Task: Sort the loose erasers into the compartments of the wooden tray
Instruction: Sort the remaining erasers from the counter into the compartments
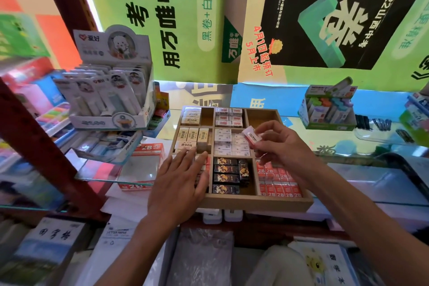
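Head view finds the eraser in hand [251, 136], white and pink-sleeved, pinched at its lower end by the thumb and fingertips of the right hand [282, 144] and held tilted above the middle of the wooden tray [255, 202]. We note its 2B marking appears to match the red 2B erasers [278, 180] packed in the near right compartment (partly hidden under the same hand). We judge that this is its place; it should be lowered flat, label up, into a gap in those rows, not dropped among the white erasers [232, 144] directly beneath it. Left hand [183, 181] lies flat, fingers straight and spread, on the near left compartment, steadying the tray. We advise keeping that pressure, since the tray overhangs the tabletop's [383, 183] edge.
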The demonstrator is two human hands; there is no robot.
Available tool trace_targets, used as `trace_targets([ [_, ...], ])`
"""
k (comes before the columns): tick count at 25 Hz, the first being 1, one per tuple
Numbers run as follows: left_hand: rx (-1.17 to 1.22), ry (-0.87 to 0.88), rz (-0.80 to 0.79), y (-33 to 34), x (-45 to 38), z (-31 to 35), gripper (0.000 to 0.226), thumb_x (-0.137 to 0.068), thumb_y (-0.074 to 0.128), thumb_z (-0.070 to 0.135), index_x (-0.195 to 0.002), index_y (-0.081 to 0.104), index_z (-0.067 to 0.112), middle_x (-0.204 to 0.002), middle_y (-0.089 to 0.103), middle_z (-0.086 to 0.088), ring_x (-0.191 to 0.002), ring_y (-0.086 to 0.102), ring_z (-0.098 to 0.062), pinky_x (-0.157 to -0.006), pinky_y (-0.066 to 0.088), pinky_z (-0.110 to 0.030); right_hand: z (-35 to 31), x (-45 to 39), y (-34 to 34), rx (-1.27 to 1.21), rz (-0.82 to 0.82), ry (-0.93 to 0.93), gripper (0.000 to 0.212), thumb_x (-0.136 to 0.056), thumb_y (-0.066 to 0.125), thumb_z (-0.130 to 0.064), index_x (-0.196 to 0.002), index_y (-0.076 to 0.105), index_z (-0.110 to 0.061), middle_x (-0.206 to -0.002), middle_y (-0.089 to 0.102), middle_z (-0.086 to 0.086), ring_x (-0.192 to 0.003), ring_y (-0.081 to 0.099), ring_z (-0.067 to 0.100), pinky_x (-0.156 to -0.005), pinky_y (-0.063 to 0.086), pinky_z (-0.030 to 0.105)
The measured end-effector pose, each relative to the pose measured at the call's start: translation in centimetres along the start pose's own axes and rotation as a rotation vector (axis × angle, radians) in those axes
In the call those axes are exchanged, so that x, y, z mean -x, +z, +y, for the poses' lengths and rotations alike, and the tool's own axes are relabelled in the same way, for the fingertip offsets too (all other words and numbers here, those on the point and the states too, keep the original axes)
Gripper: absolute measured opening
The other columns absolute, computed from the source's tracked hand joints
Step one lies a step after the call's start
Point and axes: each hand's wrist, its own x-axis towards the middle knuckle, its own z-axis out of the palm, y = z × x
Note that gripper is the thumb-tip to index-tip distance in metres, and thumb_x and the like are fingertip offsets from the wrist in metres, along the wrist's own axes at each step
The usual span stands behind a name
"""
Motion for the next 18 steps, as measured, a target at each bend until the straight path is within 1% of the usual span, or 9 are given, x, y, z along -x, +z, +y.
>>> trace_targets([
  [2,0.163,-0.07,0.053,-0.3,-0.1,0.1,0.065,-0.094,0.009,0.053,-0.154,0.024,0.031,-0.161,0.026,0.006,-0.147,0.021,-0.01,-0.121,0.016,-0.035,0.4,0.2,-0.3,0.039,0.01,0.004,0.026,-0.085,0.07,0.001,-0.105,0.06,-0.013,-0.093,0.073,0.012,-0.07,0.067,0.022,-0.058,0.055,0.03],
  [4,0.429,-0.221,0.147,-0.7,-0.4,0.0,0.045,-0.103,0.029,0.039,-0.146,0.036,0.03,-0.15,0.044,0.004,-0.135,0.04,-0.014,-0.107,0.035,-0.037,0.9,0.7,-0.7,0.047,0.027,0.003,0.025,-0.085,0.071,-0.001,-0.106,0.064,-0.012,-0.092,0.074,0.009,-0.075,0.067,0.024,-0.066,0.055,0.035],
  [5,0.517,-0.28,0.173,-0.9,-0.4,0.1,0.039,-0.104,0.036,0.032,-0.143,0.041,0.031,-0.144,0.049,0.004,-0.128,0.046,-0.015,-0.098,0.04,-0.036,1.2,0.9,-0.9,0.032,0.046,0.002,0.024,-0.085,0.071,0.0,-0.105,0.066,-0.012,-0.087,0.074,0.007,-0.076,0.067,0.025,-0.068,0.055,0.037],
  [8,0.712,-0.353,0.164,-1.4,-0.5,-0.6,0.033,-0.105,0.04,0.023,-0.135,0.05,0.032,-0.128,0.061,0.002,-0.108,0.06,-0.015,-0.087,0.051,-0.038,1.4,2.0,-1.6,-0.056,0.09,0.014,0.023,-0.084,0.068,0.004,-0.103,0.068,-0.01,-0.077,0.072,0.005,-0.071,0.066,0.025,-0.064,0.056,0.036],
  [10,0.859,-0.362,0.143,-1.7,-0.5,-1.3,0.03,-0.105,0.04,0.022,-0.13,0.055,0.031,-0.118,0.065,0.002,-0.096,0.063,-0.009,-0.079,0.054,-0.033,1.2,2.8,-2.2,-0.093,0.126,0.029,0.021,-0.085,0.065,0.006,-0.102,0.069,-0.007,-0.077,0.071,0.009,-0.067,0.065,0.023,-0.059,0.057,0.031],
  [12,0.778,-0.292,0.116,-1.4,-0.3,-1.9,0.027,-0.104,0.045,0.024,-0.128,0.057,0.031,-0.116,0.063,0.006,-0.097,0.061,-0.006,-0.077,0.053,-0.029,1.1,3.5,-2.9,-0.1,0.167,0.042,0.018,-0.088,0.063,0.004,-0.102,0.07,-0.006,-0.082,0.073,0.011,-0.068,0.068,0.02,-0.058,0.057,0.026],
  [13,0.739,-0.254,0.116,-1.2,-0.1,-2.1,0.026,-0.103,0.047,0.025,-0.126,0.057,0.032,-0.117,0.062,0.008,-0.1,0.061,-0.006,-0.079,0.053,-0.03,1.0,3.9,-3.1,-0.088,0.175,0.048,0.017,-0.089,0.063,0.003,-0.101,0.071,-0.007,-0.083,0.074,0.01,-0.07,0.069,0.018,-0.059,0.058,0.025],
  [15,0.838,-0.235,0.121,-1.0,0.0,-2.4,0.029,-0.102,0.049,0.018,-0.124,0.058,0.034,-0.119,0.06,0.01,-0.106,0.06,-0.008,-0.083,0.054,-0.03,0.7,4.7,-3.1,-0.046,0.157,0.055,0.017,-0.088,0.065,0.002,-0.099,0.072,-0.009,-0.083,0.075,0.01,-0.071,0.069,0.019,-0.062,0.058,0.026],
  [18,1.047,-0.238,0.101,-1.3,0.6,-3.2,0.035,-0.097,0.054,0.007,-0.123,0.062,0.028,-0.127,0.053,0.021,-0.115,0.056,-0.002,-0.082,0.053,-0.021,0.7,5.8,-1.7,-0.007,0.081,0.049,0.019,-0.085,0.068,0.005,-0.099,0.073,-0.007,-0.089,0.074,0.014,-0.074,0.07,0.023,-0.066,0.06,0.028],
])
